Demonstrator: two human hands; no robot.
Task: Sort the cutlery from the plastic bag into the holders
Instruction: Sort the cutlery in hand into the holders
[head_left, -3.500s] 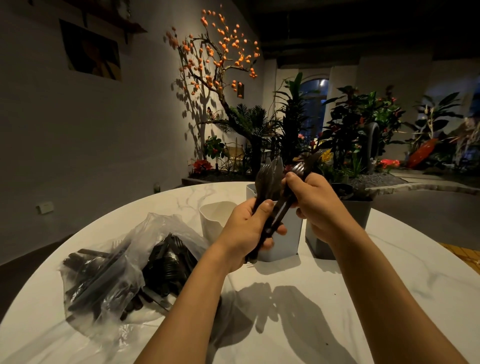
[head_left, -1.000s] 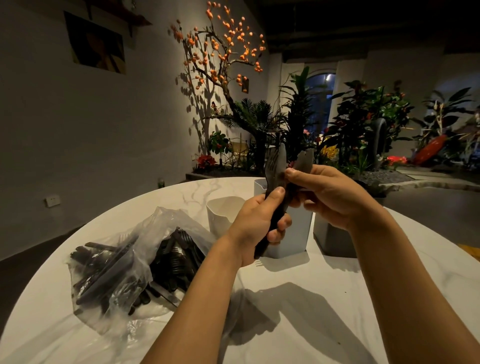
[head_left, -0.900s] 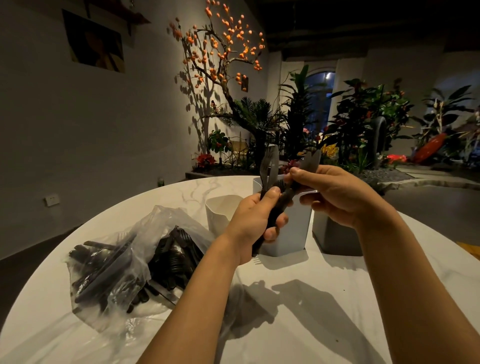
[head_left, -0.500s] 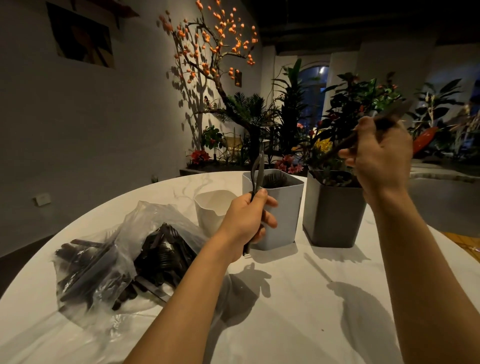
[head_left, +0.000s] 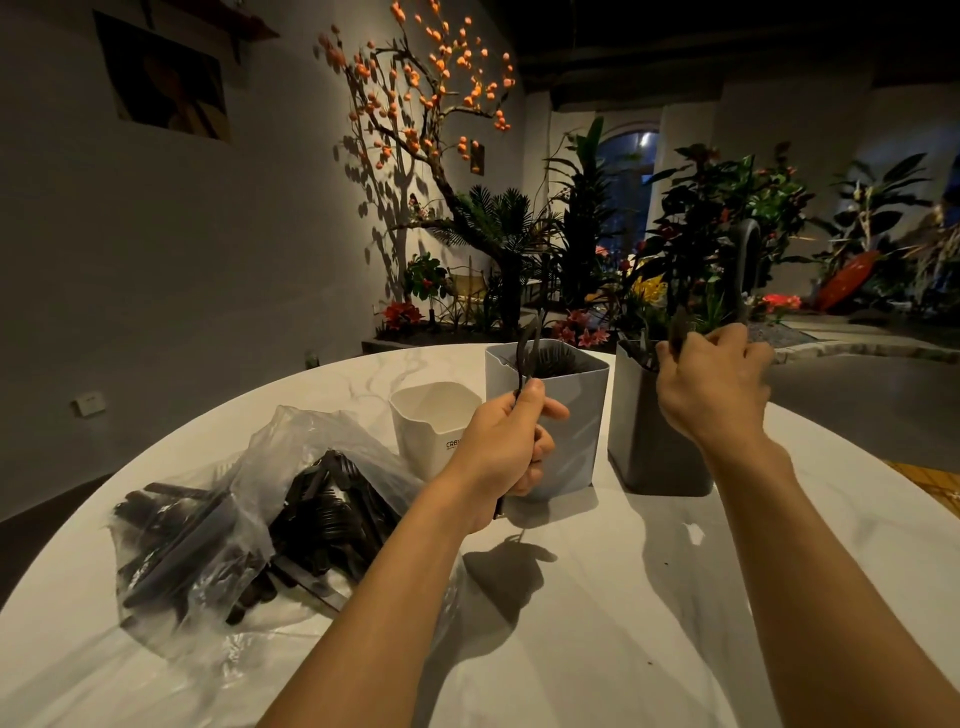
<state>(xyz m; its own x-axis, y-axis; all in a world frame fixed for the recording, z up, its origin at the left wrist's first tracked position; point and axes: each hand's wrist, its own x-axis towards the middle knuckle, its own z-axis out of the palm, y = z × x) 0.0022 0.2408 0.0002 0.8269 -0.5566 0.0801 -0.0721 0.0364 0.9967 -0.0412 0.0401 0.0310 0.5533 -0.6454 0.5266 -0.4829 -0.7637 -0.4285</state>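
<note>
My left hand (head_left: 506, 447) grips a few black plastic cutlery pieces (head_left: 527, 348) upright, in front of the pale blue-grey holder (head_left: 576, 415), which has black cutlery inside. My right hand (head_left: 714, 384) is over the rim of the dark grey holder (head_left: 649, 457) and pinches one black piece (head_left: 678, 325), blurred, with its lower end down in that holder. A white holder (head_left: 431, 421) stands to the left of the other two. The clear plastic bag (head_left: 249, 519), with several black cutlery pieces in it, lies on the table's left side.
Everything sits on a round white marble table (head_left: 623, 623), whose far edge runs just behind the holders. Potted plants and an orange-blossom tree stand beyond it, off the table. A grey wall is at the left.
My right hand pulled one piece out of the bundle, lifted it to the right, then came down over the dark grey holder. My left hand stayed with the remaining pieces.
</note>
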